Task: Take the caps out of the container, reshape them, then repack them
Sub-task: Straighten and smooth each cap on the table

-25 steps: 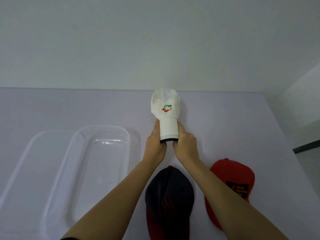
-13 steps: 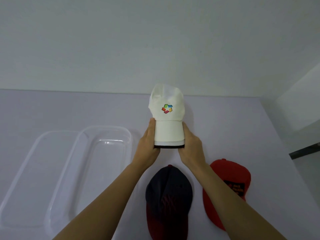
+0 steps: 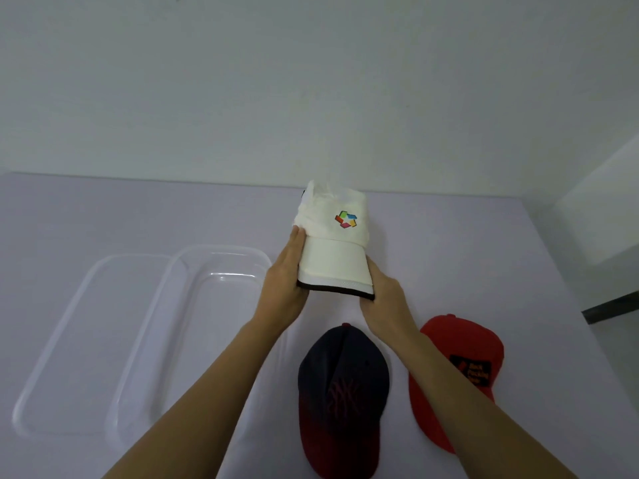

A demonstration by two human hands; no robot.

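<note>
A white cap (image 3: pixel 333 250) with a many-coloured logo and a dark-edged brim is held up above the table. My left hand (image 3: pixel 285 285) grips the brim's left side and my right hand (image 3: pixel 383 302) grips its right side. The crown looks crumpled at the top. A navy cap (image 3: pixel 342 392) with a reddish brim lies flat on the table below my hands. A red cap (image 3: pixel 456 371) with a black patch lies to its right, partly hidden by my right forearm. The clear plastic container (image 3: pixel 193 271) stands to the left with nothing visible in it.
The container's clear lid (image 3: pixel 69 316) lies flat at its left side. The pale purple table (image 3: pixel 466 257) ends at a white wall behind and drops off at the right, where a dark edge (image 3: pixel 608 307) shows.
Both hands have raised the white cap and brought it nearer to me. The brim has spread wider between my hands, and the crown has tilted slightly right.
</note>
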